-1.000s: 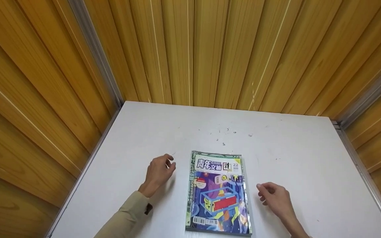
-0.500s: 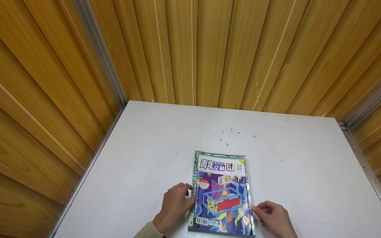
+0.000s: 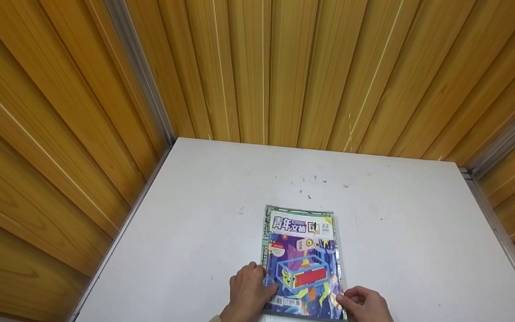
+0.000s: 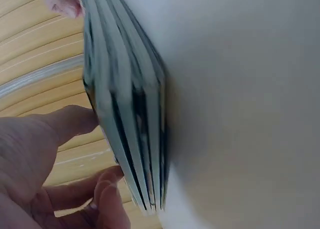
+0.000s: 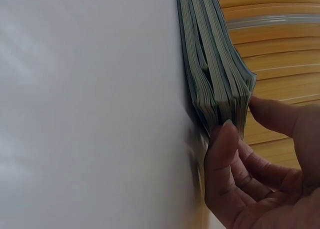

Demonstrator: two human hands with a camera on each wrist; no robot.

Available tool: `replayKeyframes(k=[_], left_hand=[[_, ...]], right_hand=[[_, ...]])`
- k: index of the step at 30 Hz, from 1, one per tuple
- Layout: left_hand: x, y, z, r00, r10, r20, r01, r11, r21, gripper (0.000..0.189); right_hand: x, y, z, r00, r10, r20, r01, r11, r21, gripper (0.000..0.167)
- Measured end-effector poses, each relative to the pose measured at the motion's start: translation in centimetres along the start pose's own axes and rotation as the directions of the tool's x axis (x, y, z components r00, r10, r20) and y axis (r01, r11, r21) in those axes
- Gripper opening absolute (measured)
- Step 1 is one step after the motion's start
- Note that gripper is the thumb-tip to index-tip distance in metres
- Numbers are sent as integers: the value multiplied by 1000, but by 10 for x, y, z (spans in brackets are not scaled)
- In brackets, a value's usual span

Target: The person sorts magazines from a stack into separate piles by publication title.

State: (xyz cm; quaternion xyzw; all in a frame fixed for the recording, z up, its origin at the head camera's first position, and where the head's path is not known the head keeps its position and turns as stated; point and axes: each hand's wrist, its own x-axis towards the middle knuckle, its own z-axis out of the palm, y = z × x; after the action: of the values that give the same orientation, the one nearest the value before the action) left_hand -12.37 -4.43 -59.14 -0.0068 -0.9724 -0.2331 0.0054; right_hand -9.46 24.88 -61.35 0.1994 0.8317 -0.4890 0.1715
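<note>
A stack of several magazines (image 3: 304, 264) lies near the front of the white table, its top cover purple with a blue box frame and red panel. Green-patterned edges show beneath that cover. My left hand (image 3: 247, 290) holds the stack's left side near the bottom, thumb over the cover and fingers against the edge. On the lower right side, my right hand (image 3: 365, 306) grips the stack between thumb and fingers. The layered page edges (image 4: 125, 89) show in the left wrist view. In the right wrist view, a fingertip (image 5: 223, 136) meets the page edges.
The white tabletop (image 3: 204, 214) has small dark marks (image 3: 309, 197) beyond the stack. Wood-patterned panels (image 3: 284, 76) stand along its back and both sides. Metal strips (image 3: 143, 71) run up the corners.
Both hands were apart from the stack. The left hand came right and toward the front, the right hand inward and toward the front, and each now holds one side. The view shifted slightly.
</note>
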Motion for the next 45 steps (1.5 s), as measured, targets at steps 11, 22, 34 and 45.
replayKeyframes(k=[11,22,34,45], left_hand=[[6,-2,7,988,-54,146,93,958,-272,32],[-1,14,11,986,-31,164,78,956,-283,27],[-5,31,14,956,-31,293,166,880,-446,44],[-4,24,0,883,85,461,252,743,-620,34]], right_hand=[[-2,5,-3,1000,2,-21,-4,998,-70,38],[-6,7,-6,999,49,8,-48,996,-73,33],[-13,3,-10,997,55,-57,-49,994,96,25],[-14,-5,-13,994,51,-93,-30,978,208,20]])
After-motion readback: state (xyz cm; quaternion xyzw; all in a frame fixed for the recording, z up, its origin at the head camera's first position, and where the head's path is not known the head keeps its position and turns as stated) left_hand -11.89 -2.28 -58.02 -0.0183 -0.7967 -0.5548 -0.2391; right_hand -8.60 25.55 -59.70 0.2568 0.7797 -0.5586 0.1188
